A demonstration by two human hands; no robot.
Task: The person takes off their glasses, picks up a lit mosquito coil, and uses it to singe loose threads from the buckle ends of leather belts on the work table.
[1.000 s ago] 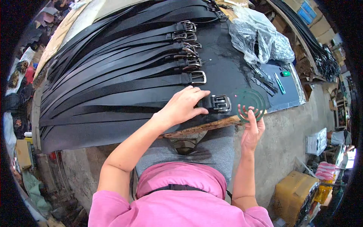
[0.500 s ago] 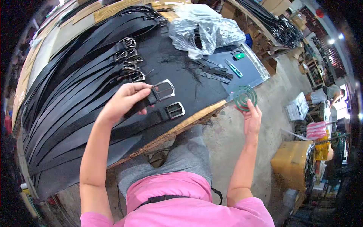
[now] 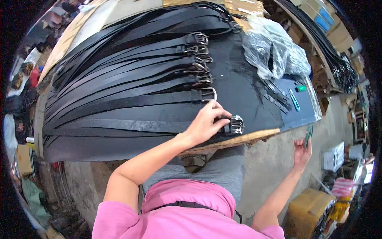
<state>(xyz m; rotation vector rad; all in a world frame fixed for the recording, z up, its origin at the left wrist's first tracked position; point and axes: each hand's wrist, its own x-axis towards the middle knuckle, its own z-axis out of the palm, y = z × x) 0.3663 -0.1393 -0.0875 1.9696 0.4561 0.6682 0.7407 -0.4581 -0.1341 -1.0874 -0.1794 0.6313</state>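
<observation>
My left hand (image 3: pixel 209 121) is closed on the buckle end of a black belt near the table's front edge; the silver buckle (image 3: pixel 237 124) sticks out to the right of its fingertips. Off the table's right front corner, my right hand (image 3: pixel 303 151) pinches a green coil (image 3: pixel 308 135), seen nearly edge-on. Behind my left hand lies another belt with a silver buckle (image 3: pixel 208 94). Several more black belts (image 3: pixel 139 75) are spread side by side across the table, their buckles in a column at the right.
Clear plastic bags (image 3: pixel 274 47) lie at the table's back right. Near them are black strips (image 3: pixel 276 97), a teal cutter (image 3: pixel 294 99) and a green item (image 3: pixel 301 88). A taped cardboard box (image 3: pixel 310 211) stands on the floor at the lower right.
The left hand lifted a belt's buckle end half a second ago; now it is low at the front edge. The right hand has moved outward to the right, and the green coil has turned edge-on.
</observation>
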